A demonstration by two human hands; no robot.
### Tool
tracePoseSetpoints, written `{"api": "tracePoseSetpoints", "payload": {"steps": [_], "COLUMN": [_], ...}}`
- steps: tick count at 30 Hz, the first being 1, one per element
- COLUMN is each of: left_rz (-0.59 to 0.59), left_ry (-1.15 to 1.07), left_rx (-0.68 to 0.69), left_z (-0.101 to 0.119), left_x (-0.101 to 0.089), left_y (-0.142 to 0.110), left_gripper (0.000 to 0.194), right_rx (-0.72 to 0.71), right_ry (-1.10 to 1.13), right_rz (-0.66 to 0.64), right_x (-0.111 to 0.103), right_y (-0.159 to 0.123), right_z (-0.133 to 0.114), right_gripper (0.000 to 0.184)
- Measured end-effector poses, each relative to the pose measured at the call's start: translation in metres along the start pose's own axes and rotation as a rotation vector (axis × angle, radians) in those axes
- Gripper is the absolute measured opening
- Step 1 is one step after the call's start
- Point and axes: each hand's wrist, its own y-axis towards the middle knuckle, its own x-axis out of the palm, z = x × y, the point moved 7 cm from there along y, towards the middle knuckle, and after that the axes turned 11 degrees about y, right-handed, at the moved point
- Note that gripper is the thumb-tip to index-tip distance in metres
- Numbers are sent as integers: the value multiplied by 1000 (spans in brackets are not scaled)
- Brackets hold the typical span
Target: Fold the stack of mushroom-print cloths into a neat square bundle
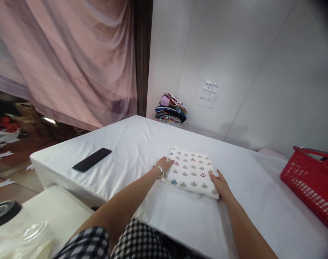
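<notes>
A folded cream cloth (191,171) with small grey, red and blue printed shapes lies flat on the white-covered table (142,144). My left hand (165,164) rests at the cloth's left edge, fingers stretched out on it, a bracelet on the wrist. My right hand (220,182) lies at the cloth's near right corner, fingers extended and touching the fabric. Neither hand grips anything.
A black phone (92,159) lies on the table's left part. A stack of folded colourful clothes (170,109) sits at the far corner by the wall. A red plastic basket (312,181) stands at the right. A pink curtain (80,61) hangs at left.
</notes>
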Motion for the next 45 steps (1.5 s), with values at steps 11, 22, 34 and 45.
{"api": "tracePoseSetpoints", "payload": {"steps": [11, 22, 34, 45], "left_rz": [9, 77, 111, 189], "left_ry": [53, -186, 103, 334], "left_rx": [-3, -64, -15, 356], "left_z": [-11, -23, -18, 48], "left_x": [11, 6, -4, 6], "left_y": [-54, -66, -60, -42], "left_gripper": [52, 39, 36, 59], "right_rx": [-3, -17, -54, -86], "right_ry": [252, 282, 242, 284], "right_rz": [-48, -72, -67, -42], "right_x": [0, 1, 0, 0], "right_y": [1, 3, -7, -6], "right_z": [4, 6, 0, 2], "right_gripper": [80, 79, 76, 74]}}
